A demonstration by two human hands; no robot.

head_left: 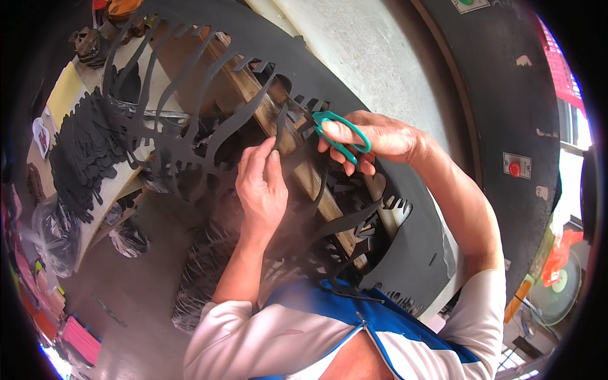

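My right hand point(387, 140) grips a pair of scissors point(324, 116) by their green handles, the blades pointing up and left. Pinched between the thumb and fingertips of my left hand point(261, 187) is a narrow dark strip point(281, 124). Near the blades lies a dark grey sheet with long cut-outs, its thin web point(218, 142) spreading left past my left hand. Where the blade tips meet the material is too small to make out. More loose web point(347, 221) hangs between my forearms.
A heap of dark cut pieces point(88, 145) lies on a table at the left, above clear plastic bags point(57, 237). A wooden bar point(307, 174) runs under the web. At the right stands a dark machine body point(484, 95) with a red button point(515, 169).
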